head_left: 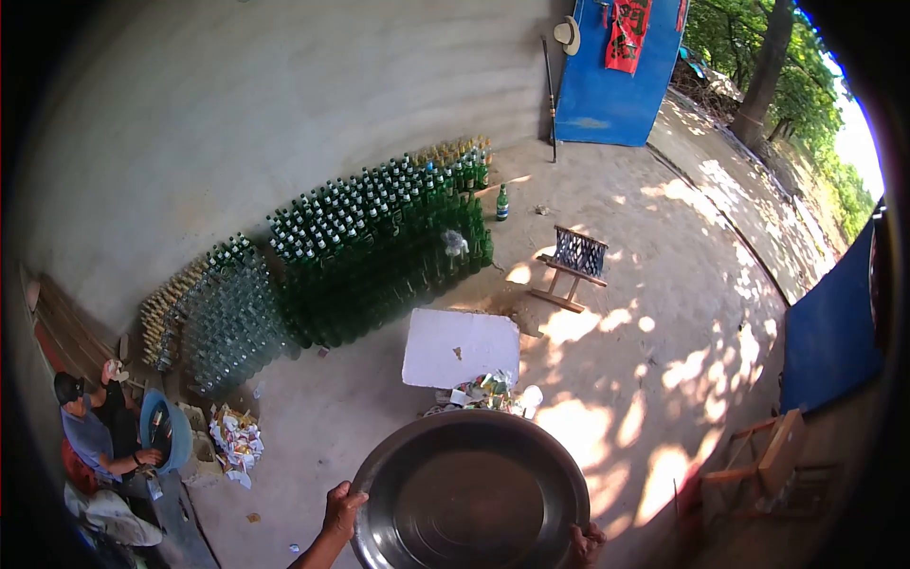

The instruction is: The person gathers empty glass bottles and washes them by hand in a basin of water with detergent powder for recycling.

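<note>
The round basin (471,493) lies between both hands: left-hand fingers (343,507) clamp its left rim; right-hand fingers (588,541), partly hidden, seem clamped on its right. Just beyond the basin lie rubbish (491,390) and a white board (441,339); bottles (365,228) stand farther left, a stool (580,254) farther right.

Basin (471,495) is being cut off by lower edge; litter pile (488,390) is being partly hidden behind its far rim.
</note>
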`<state>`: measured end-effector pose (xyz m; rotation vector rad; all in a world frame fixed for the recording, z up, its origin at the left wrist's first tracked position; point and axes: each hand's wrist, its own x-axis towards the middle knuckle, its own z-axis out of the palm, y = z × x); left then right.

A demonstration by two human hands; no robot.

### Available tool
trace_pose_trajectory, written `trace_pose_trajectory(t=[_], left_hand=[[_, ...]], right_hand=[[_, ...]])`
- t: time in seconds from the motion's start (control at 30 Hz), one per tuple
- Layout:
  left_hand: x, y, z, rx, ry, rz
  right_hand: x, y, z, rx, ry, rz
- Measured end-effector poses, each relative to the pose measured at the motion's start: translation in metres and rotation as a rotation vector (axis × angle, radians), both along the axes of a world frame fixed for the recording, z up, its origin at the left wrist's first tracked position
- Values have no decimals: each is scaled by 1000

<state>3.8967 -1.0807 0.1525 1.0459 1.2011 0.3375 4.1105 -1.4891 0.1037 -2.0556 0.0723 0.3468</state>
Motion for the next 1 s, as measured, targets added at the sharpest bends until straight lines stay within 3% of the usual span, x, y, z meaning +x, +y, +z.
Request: trace_pose_trajectory(t=[0.03,0.1,0.17,0.2,0.33,0.43,0.47,0.5,0.6,0.7,0.87,0.97,1.0], left_hand=[[4,-1,-8,5,-2,-1],[16,-6,-25,50,-8,69],[44,-15,-18,64,-6,115],[47,-20,-25,71,13,148],[80,-37,-29,61,63,233],[105,-40,-46,58,52,240],[113,-38,-50,40,35,264],[123,-34,-53,22,14,285],[160,-32,-50,29,34,261],[173,-20,-76,6,11,264],[202,-6,-81,-1,46,303],[209,-5,-94,48,90,359],[216,-5,-99,59,87,373]], right_hand=[[17,0,-2,75,72,3],[59,2,-18,-61,-38,101],[104,28,4,-67,-4,220],[125,32,9,-136,-96,379],[183,42,20,-148,-55,407],[220,59,24,23,21,220],[230,56,22,25,-34,275],[239,51,11,14,-48,263],[263,37,-9,-352,-455,537],[295,23,-49,-529,-554,727],[323,48,-64,-548,-665,748],[353,84,-63,-415,-701,824],[372,97,-83,-363,-513,757]])
